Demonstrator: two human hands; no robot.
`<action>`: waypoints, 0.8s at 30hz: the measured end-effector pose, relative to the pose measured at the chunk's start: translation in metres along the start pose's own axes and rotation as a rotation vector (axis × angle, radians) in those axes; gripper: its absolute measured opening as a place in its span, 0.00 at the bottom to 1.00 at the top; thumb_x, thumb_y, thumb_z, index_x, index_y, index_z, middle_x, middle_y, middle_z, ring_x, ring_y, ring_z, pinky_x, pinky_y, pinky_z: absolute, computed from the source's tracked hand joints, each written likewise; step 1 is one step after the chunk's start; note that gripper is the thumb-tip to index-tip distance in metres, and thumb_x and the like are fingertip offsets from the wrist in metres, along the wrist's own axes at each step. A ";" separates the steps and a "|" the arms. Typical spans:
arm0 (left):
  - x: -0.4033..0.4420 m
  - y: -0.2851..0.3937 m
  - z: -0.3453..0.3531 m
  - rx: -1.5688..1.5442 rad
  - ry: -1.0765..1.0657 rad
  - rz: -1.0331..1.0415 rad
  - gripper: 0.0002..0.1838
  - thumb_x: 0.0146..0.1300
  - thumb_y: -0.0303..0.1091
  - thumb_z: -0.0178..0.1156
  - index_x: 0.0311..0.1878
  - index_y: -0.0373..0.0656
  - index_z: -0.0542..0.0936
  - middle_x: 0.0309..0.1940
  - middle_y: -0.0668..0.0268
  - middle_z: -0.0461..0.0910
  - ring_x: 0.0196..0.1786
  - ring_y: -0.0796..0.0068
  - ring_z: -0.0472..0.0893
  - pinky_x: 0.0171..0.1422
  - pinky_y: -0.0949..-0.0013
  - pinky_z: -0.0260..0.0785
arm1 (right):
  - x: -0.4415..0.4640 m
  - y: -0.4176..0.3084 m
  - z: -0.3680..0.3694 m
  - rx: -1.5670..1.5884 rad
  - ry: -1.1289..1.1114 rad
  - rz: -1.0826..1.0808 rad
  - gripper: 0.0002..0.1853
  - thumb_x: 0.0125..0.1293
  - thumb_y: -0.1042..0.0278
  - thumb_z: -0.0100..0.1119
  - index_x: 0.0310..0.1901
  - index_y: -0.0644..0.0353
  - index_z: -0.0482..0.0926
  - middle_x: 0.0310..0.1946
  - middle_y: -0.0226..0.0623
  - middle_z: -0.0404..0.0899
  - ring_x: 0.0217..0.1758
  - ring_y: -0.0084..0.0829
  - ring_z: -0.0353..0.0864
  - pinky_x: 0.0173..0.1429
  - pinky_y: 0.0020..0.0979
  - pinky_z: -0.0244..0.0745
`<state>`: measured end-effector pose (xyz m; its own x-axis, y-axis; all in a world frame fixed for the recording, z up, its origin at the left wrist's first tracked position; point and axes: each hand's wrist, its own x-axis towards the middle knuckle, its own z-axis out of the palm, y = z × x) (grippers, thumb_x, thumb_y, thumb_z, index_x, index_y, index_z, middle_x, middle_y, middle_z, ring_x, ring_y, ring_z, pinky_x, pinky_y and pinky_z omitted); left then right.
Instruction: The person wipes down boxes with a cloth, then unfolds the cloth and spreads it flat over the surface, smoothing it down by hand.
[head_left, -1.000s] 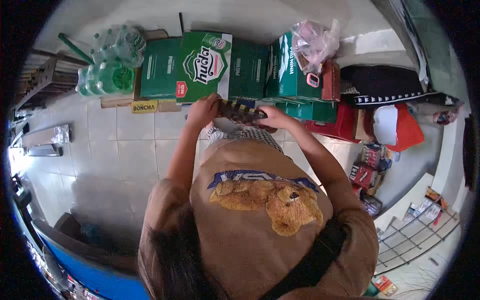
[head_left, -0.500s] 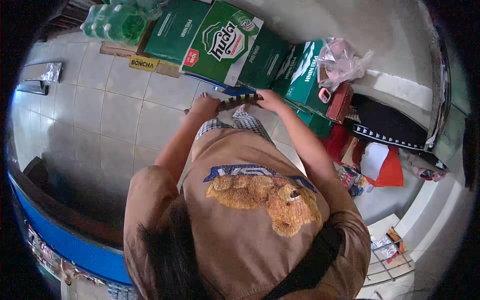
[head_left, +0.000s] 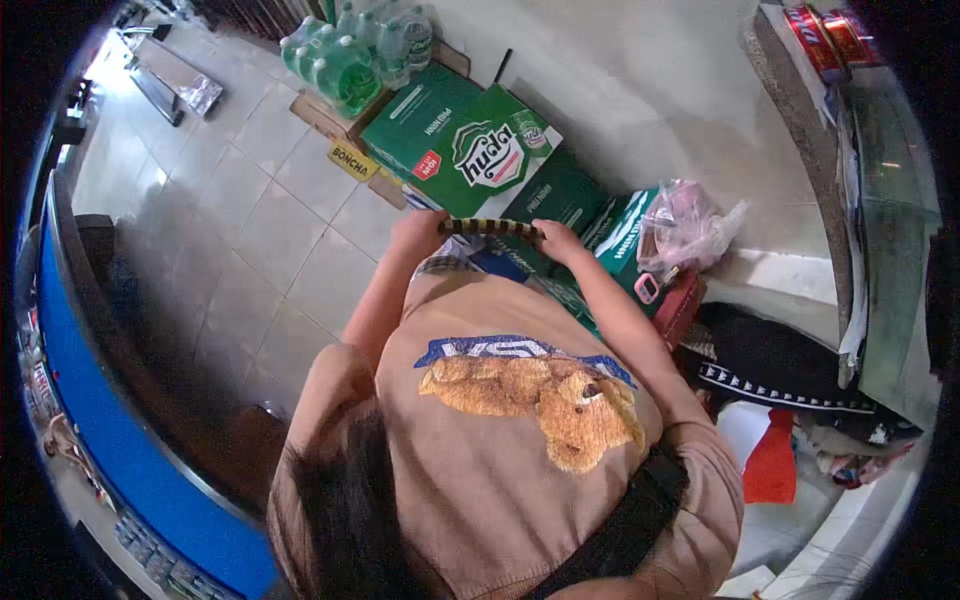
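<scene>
A narrow, slightly arched strip (head_left: 492,227) with black and yellow bands spans the gap between my two hands. At its one end, my left hand (head_left: 418,232) is closed around it. My right hand (head_left: 558,242) grips the opposite end. Both arms reach forward from my body, above my lower legs. Just beyond the strip lies a green "huda" carton (head_left: 490,150). A pink watch (head_left: 648,289) is on my right wrist. What the strip is made of, I cannot tell.
Green bottles (head_left: 345,75) stand behind the cartons. A plastic bag with pink contents (head_left: 690,225) sits on a green box at the right. Black clothing (head_left: 780,350) lies farther right. A blue curved counter (head_left: 130,420) runs along the left.
My view has turned, so the cartons sit lower and farther right. The striped strip has gone from slanted to nearly level, showing more of its length. Both hands still hold it.
</scene>
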<state>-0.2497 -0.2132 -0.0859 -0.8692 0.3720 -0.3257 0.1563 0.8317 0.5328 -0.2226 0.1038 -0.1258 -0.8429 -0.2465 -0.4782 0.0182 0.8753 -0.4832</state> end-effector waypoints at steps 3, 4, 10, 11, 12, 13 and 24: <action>-0.013 0.007 -0.009 0.079 -0.050 -0.108 0.14 0.54 0.40 0.54 0.44 0.52 0.79 0.36 0.56 0.81 0.41 0.53 0.80 0.41 0.53 0.73 | 0.008 -0.005 0.006 0.048 0.114 -0.083 0.14 0.57 0.66 0.52 0.45 0.58 0.73 0.46 0.45 0.76 0.51 0.50 0.73 0.50 0.43 0.71; -0.015 0.002 -0.009 0.091 -0.049 -0.106 0.14 0.54 0.40 0.54 0.44 0.52 0.79 0.36 0.56 0.81 0.41 0.53 0.80 0.41 0.53 0.73 | 0.013 -0.009 0.007 0.061 0.131 -0.096 0.11 0.57 0.67 0.51 0.41 0.60 0.72 0.43 0.45 0.76 0.49 0.51 0.73 0.48 0.44 0.70; 0.012 -0.038 -0.039 0.063 -0.028 -0.047 0.15 0.53 0.45 0.57 0.41 0.49 0.80 0.33 0.55 0.81 0.38 0.52 0.80 0.40 0.52 0.72 | 0.044 -0.046 0.026 0.240 0.409 -0.036 0.11 0.57 0.74 0.48 0.42 0.60 0.72 0.38 0.47 0.75 0.46 0.48 0.75 0.49 0.39 0.69; 0.019 -0.040 -0.055 0.081 0.052 -0.021 0.15 0.52 0.45 0.59 0.38 0.47 0.80 0.29 0.55 0.81 0.37 0.53 0.80 0.40 0.52 0.72 | 0.064 -0.039 0.041 0.293 0.469 -0.069 0.12 0.55 0.71 0.50 0.42 0.61 0.75 0.38 0.47 0.77 0.46 0.48 0.76 0.49 0.39 0.70; 0.034 -0.052 -0.062 0.080 0.048 -0.015 0.15 0.52 0.45 0.59 0.38 0.47 0.80 0.29 0.55 0.81 0.37 0.53 0.80 0.40 0.52 0.72 | 0.075 -0.046 0.038 0.292 0.472 -0.063 0.12 0.55 0.71 0.50 0.42 0.61 0.75 0.38 0.47 0.77 0.46 0.48 0.76 0.49 0.39 0.70; 0.054 -0.070 -0.065 0.054 0.089 -0.047 0.14 0.52 0.45 0.59 0.37 0.46 0.80 0.28 0.55 0.80 0.37 0.53 0.80 0.40 0.52 0.71 | 0.083 -0.057 0.034 0.300 0.442 -0.027 0.12 0.55 0.69 0.52 0.41 0.62 0.76 0.37 0.48 0.78 0.45 0.48 0.77 0.48 0.39 0.70; 0.163 -0.200 -0.094 -1.545 0.330 -0.608 0.22 0.61 0.40 0.50 0.54 0.36 0.72 0.47 0.60 0.79 0.47 0.63 0.79 0.52 0.61 0.70 | 0.183 -0.242 -0.054 0.610 0.189 0.118 0.19 0.54 0.58 0.59 0.40 0.66 0.77 0.28 0.46 0.80 0.32 0.40 0.80 0.36 0.36 0.71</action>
<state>-0.4670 -0.3579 -0.1720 -0.7114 -0.0883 -0.6972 -0.6108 -0.4129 0.6756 -0.4108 -0.1309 -0.0565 -0.8956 -0.0373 -0.4432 0.3717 0.4844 -0.7919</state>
